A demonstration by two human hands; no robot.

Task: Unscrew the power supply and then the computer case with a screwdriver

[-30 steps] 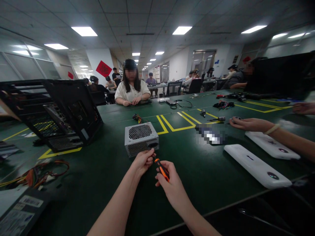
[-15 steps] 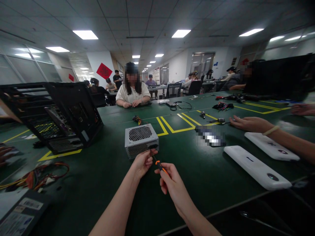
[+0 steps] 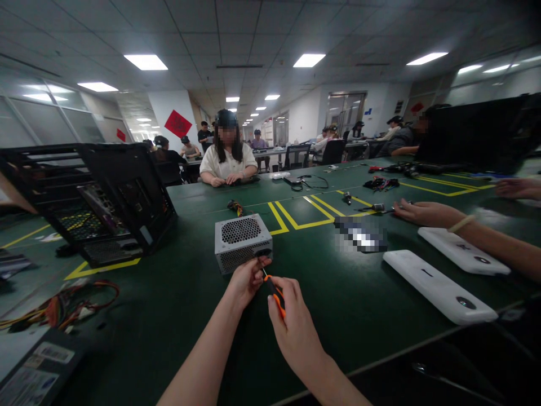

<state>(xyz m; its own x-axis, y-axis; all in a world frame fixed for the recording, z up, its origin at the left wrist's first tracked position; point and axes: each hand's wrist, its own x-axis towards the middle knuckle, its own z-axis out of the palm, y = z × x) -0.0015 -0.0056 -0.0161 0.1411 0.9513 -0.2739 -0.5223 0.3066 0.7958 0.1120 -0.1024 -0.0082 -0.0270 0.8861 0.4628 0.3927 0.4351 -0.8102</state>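
A silver computer power supply (image 3: 243, 239) with a perforated top stands on the green table in front of me. My right hand (image 3: 293, 321) grips an orange and black screwdriver (image 3: 275, 296), its thin shaft pointing up and left toward my other fingers. My left hand (image 3: 247, 279) is closed in a pinch at the power supply's near right corner, beside the screwdriver's tip. Whatever lies between those fingertips is too small and covered to make out. A bundle of wires (image 3: 235, 207) lies behind the power supply.
An open black computer case (image 3: 143, 208) stands at left. Nearer are coloured cables (image 3: 54, 310) and another power supply (image 3: 40, 366). At right lie two white casings (image 3: 439, 287), (image 3: 462, 248) and a co-worker's hand (image 3: 422, 214). Another person (image 3: 228, 160) sits across the green table (image 3: 329, 293).
My right hand has shifted its grip round the screwdriver, and the handle now stands steeper. My left hand stays at the power supply's corner.
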